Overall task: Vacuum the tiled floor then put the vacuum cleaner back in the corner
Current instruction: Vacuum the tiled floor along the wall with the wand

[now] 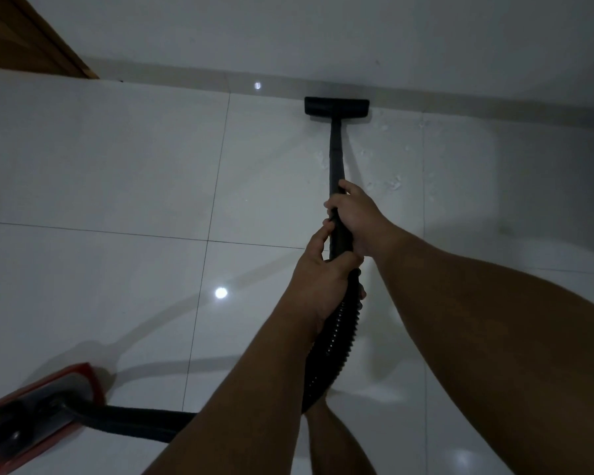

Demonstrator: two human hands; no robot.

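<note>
A black vacuum wand (335, 156) runs away from me to a flat black floor nozzle (336, 107) that rests on the white tiled floor (117, 159) against the far wall. My right hand (355, 214) grips the wand higher up. My left hand (318, 279) holds it just below, where the ribbed black hose (336, 341) begins. The hose curves down and left along the floor to the red and grey vacuum body (38, 406) at the bottom left. White specks of debris (388, 183) lie on the tile right of the wand.
A white wall (323, 32) with a pale skirting strip closes off the far side. A brown wooden door frame (31, 36) stands at the top left. My bare leg (336, 440) shows below my arms. Ceiling lights reflect off the glossy tiles.
</note>
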